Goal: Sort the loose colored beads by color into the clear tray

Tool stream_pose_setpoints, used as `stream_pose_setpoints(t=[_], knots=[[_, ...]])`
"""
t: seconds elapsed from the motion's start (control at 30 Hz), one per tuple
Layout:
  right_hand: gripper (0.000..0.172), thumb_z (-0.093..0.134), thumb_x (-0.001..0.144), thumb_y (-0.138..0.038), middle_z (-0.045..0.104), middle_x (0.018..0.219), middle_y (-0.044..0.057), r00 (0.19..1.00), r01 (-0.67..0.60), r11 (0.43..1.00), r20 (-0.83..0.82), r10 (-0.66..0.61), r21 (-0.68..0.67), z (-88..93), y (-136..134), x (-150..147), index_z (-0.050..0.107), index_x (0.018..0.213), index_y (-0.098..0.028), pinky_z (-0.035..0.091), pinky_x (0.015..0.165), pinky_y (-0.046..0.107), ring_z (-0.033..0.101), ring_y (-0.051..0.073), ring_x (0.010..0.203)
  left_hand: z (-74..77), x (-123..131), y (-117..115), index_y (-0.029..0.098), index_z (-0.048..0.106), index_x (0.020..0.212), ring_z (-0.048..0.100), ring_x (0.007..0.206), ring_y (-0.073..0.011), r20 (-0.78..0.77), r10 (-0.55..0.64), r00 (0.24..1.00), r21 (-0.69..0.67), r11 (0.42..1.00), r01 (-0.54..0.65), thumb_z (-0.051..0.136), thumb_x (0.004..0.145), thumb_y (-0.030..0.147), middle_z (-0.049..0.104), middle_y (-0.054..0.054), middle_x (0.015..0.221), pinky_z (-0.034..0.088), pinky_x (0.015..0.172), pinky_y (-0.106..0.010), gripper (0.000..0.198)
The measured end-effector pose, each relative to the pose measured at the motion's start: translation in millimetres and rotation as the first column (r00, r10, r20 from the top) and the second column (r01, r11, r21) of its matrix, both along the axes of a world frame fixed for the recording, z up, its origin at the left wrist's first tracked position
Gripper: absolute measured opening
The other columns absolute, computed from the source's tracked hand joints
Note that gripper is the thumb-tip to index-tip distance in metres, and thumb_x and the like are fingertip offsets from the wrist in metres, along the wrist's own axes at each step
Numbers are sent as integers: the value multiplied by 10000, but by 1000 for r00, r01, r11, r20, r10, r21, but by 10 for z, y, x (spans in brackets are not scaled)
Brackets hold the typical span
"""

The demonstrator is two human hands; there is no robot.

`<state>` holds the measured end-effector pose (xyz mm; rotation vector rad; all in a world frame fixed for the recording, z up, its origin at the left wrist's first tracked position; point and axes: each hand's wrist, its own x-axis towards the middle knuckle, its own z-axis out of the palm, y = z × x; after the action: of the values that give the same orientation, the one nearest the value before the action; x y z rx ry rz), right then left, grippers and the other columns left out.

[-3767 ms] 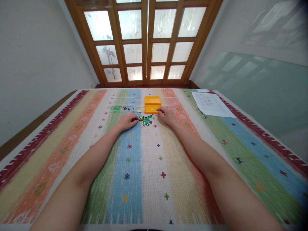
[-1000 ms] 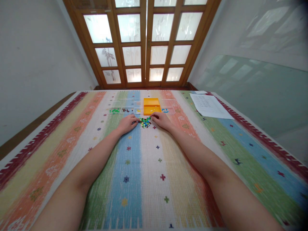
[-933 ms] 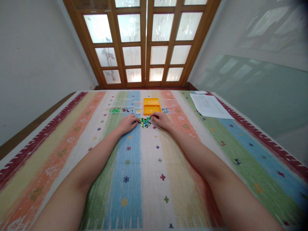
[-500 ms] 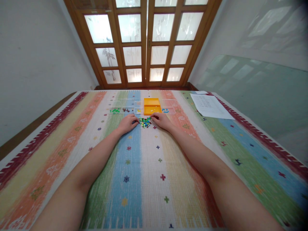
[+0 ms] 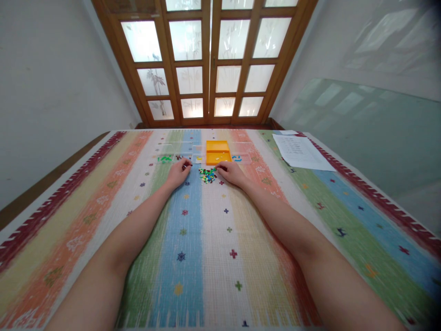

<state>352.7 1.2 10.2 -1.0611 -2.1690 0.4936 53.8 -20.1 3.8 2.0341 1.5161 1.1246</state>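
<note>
Head: we're likely sorting bits (image 5: 207, 176); left hand (image 5: 178, 174) and right hand (image 5: 232, 173) narrow, can't tell what's held; next needs careful aim.

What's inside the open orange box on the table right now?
A few small white pieces lie in the front half of the orange box. The right hand blocks its near right corner, so anything tucked there can't be seen.
</note>
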Motion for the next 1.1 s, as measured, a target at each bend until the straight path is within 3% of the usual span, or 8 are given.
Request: stream_pose_setpoints(t=[0.27,0.47,0.67,0.93,1.1], knots=[[215,595,956,-220,802,976,53,1000,-10,1000,-2,10,11,-18,6,1,803,1011,-207,500,803,295,706,196,860,-98,-126,159,203,672,999,590,763,-169,237,99,966,-15,995,-98,587,931,313,684,-32,915,500,723,-293,155],[216,592,963,-225,806,998,49,999,-14,1000,28,14,4,-28,15,5,799,1023,-215,504,816,299,709,198,881,-37,-156,159,178,718,1053,620,740,-155,422,205,883,-96,979,-181,626,895,294,740,-66,1029,532,694,-279,216],[213,591,964,-227,807,998,48,999,-19,1000,42,19,3,-32,20,1,797,1020,-217,504,820,299,707,197,881,-20,-191,183,157,746,1136,631,718,-129,558,229,798,-169,972,-161,614,861,217,770,-87,1116,543,704,-267,311],[204,593,973,-223,795,1015,56,995,-41,998,98,36,49,-6,-1,-10,792,1014,-217,484,818,301,700,210,916,23,-271,176,161,584,1453,637,684,-91,601,238,763,-259,961,-95,612,862,202,726,-130,1304,539,662,-238,593],[208,574,1028,-269,747,1045,88,967,-167,967,224,122,192,99,-150,-138,775,1060,-225,455,868,326,638,229,994,17,-247,180,166,609,1398,637,673,-92,586,240,774,-263,960,-99,595,862,194,739,-115,1260,535,655,-240,536]])
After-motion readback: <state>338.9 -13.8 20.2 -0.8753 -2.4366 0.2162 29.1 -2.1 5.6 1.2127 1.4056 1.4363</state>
